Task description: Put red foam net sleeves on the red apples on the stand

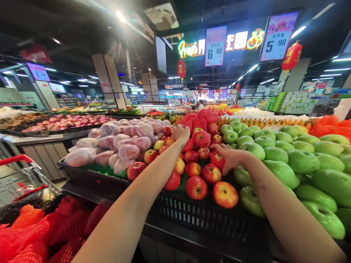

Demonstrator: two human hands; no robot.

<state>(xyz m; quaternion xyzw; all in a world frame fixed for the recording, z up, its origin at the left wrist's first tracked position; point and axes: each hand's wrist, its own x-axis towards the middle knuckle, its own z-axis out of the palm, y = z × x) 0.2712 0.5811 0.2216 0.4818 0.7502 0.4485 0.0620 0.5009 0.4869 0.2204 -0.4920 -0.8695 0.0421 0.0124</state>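
Note:
Red and yellow-red apples (pixel 196 187) lie in a black crate between wrapped fruit and green apples. My right hand (pixel 230 156) curves its thumb and fingers around a red apple (pixel 217 160) at the right side of the pile. Farther back, my left hand (pixel 181 132) reaches over the apples beside the red foam nets (pixel 188 119); its fingers point down and away, so their grip is hidden. An apple in a red foam net (pixel 202 139) rests between my two hands.
Green apples (pixel 303 160) fill the right side, and plastic-wrapped pinkish fruit (pixel 128 152) the left. The black crate's slotted front wall (pixel 203 215) faces me. Red foam nets (pixel 52 233) pile up at lower left, near a shopping cart (pixel 20 159). Price signs (pixel 216 45) hang overhead.

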